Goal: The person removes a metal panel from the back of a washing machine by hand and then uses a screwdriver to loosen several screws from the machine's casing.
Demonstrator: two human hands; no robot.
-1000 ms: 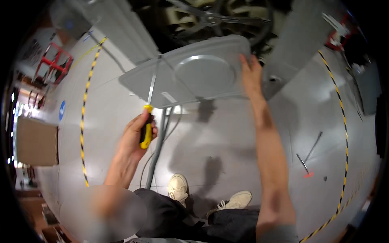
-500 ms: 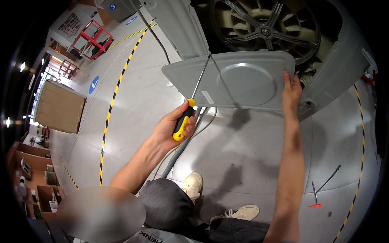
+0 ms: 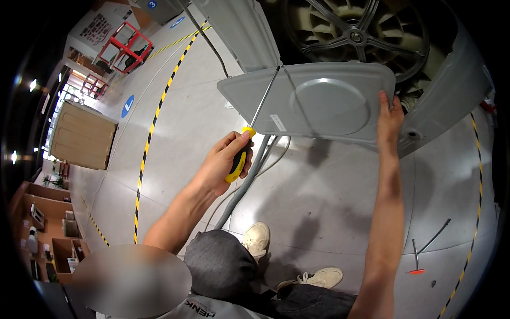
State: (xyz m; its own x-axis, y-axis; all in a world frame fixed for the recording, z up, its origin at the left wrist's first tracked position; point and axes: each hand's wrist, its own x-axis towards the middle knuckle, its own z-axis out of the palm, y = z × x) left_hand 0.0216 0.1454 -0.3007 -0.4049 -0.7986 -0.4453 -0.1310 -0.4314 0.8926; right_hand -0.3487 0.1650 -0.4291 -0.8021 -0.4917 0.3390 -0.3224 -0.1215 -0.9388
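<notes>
A screwdriver with a yellow and black handle is wrapped in the fingers of my left hand. Its long shaft slants up, with the tip at the upper edge of a grey metal panel. The panel has a raised round shape and a small white label. My right hand grips the panel's right end, thumb on its face. Behind it is the open grey casing of what looks like a washing machine, with a spoked pulley wheel exposed inside.
A grey hose and a thin cable run along the floor below the panel. To the right lie a red-handled T-shaped tool and a dark rod. Striped floor tape passes on the left, near a beige appliance and a red cart.
The view has shifted slightly, so most things sit a little to the right. My left fingers have turned a bit around the screwdriver handle. My right hand keeps its hold on the panel.
</notes>
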